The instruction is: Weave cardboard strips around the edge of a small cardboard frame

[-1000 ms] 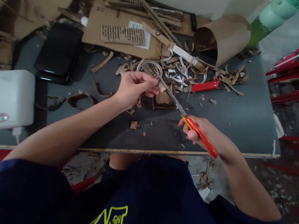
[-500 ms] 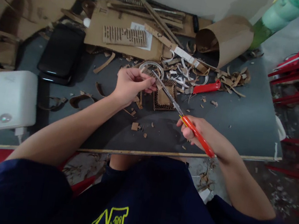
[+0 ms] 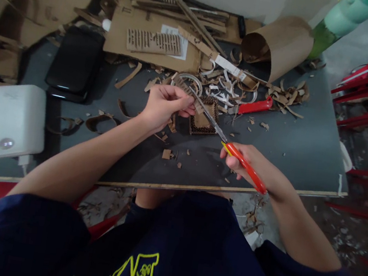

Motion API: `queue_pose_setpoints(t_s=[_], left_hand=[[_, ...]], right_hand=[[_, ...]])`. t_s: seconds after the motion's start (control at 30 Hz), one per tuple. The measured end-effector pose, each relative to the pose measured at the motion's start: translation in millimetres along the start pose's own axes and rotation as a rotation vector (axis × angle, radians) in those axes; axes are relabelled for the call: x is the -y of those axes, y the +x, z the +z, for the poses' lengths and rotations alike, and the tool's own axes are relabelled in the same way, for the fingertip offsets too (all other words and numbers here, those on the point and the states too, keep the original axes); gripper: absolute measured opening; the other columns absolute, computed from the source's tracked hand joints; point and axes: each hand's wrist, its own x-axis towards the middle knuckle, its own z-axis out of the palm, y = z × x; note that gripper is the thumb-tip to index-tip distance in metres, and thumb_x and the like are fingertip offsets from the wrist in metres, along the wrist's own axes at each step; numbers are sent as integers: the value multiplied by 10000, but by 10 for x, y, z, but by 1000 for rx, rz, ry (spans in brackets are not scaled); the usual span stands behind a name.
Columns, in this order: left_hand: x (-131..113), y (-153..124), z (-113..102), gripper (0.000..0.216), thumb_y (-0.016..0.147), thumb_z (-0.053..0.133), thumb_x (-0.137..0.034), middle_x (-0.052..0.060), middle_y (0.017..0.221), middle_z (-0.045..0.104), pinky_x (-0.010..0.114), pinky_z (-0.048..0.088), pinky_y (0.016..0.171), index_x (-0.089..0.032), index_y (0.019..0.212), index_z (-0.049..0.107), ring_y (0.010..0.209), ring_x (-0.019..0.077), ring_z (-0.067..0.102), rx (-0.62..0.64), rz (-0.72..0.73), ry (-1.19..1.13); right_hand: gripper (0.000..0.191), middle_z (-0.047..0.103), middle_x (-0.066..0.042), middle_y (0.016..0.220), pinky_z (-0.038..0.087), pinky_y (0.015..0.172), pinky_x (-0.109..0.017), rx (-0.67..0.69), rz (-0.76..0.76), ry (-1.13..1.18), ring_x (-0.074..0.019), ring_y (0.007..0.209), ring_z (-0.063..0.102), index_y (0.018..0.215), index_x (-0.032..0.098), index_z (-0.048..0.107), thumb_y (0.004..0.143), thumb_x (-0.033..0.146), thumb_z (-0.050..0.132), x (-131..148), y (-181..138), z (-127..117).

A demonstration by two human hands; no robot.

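Note:
My left hand [image 3: 169, 104] pinches a narrow corrugated cardboard strip [image 3: 182, 84] between thumb and fingers. The strip slants up and left past the fingertips. My right hand [image 3: 243, 160] grips red-handled scissors [image 3: 247, 169], a bit of yellow showing near the pivot. Their blades point up and left, with the tips against or close to the strip beside my left fingers. Whether the blades are fully closed I cannot tell. Just beneath them on the table lies a small square cardboard piece with raised corrugated edges [image 3: 202, 129], partly covered by the blades.
A red-handled cutter [image 3: 255, 106] lies among paper and cardboard scraps. Behind are a roll of tape [image 3: 197, 83], a ridged cardboard piece [image 3: 154, 42] and a cardboard tube [image 3: 292, 50]. At left sit a black box-like object [image 3: 76, 62] and a white cabled device [image 3: 17, 122].
The scissors have shifted slightly right and down. More of the cardboard strip now shows above my left fingertips, and my left hand has moved a little to the right.

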Motion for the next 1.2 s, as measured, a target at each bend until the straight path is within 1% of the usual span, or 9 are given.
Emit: queue_pose_setpoints(t_s=[0.13,0.33,0.43,0.57,0.63,0.7,0.83,1.03,1.2], left_hand=[[-11,-4,16,151,715,799,-161,5,603,702,134,553,452,-164,639,669,537,120,706,-23,-18,2],[-8,2,5,175,757,797,-146,24,598,684,160,585,485,-155,649,660,567,144,723,-51,26,52],[35,12,-11,186,738,829,-202,26,597,685,165,588,478,-148,655,672,556,147,719,-47,88,57],[113,27,-39,217,708,854,-269,4,603,682,159,591,498,-146,669,679,552,130,713,-96,248,77],[140,21,-48,215,726,842,-280,4,629,688,169,602,523,-141,685,683,571,129,720,-84,302,99],[150,8,-49,223,752,830,-302,8,646,688,188,612,530,-136,713,685,581,137,724,-50,312,123],[118,-17,-38,244,753,825,-313,13,630,669,186,589,479,-137,707,663,557,145,716,-25,243,127],[3,-22,1,218,741,822,-242,1,619,679,135,534,427,-152,667,637,506,109,684,-10,80,57],[-50,-5,28,177,726,749,-153,-24,574,668,109,482,384,-160,595,629,440,72,632,-1,-37,-58]], right_hand=[[784,465,10,717,402,544,-299,-7,-16,21,-128,617,431,950,206,580,763,943,391,5,-23,2],[756,479,5,727,401,544,-299,-11,-16,-35,-130,611,455,990,201,576,808,907,376,3,-30,8],[791,483,3,725,404,548,-301,-8,-11,-42,-138,619,472,990,193,574,784,927,368,13,-30,13],[797,492,1,704,403,552,-306,-17,7,-55,-145,604,490,983,186,574,779,925,356,41,-34,15],[775,506,-3,710,402,555,-306,-19,13,-59,-146,604,500,978,189,577,789,911,370,49,-37,15],[775,518,-9,723,403,559,-308,-16,17,-63,-149,611,508,975,190,580,787,913,375,50,-38,16],[797,510,-9,727,399,558,-311,-14,12,-42,-145,622,480,963,193,589,772,936,372,34,-37,23],[764,504,2,738,394,550,-296,-18,14,42,-128,627,456,930,195,598,746,924,465,-10,-43,31],[577,491,29,699,403,562,-273,-19,3,120,-99,607,426,883,189,603,837,763,559,-14,-43,66]])
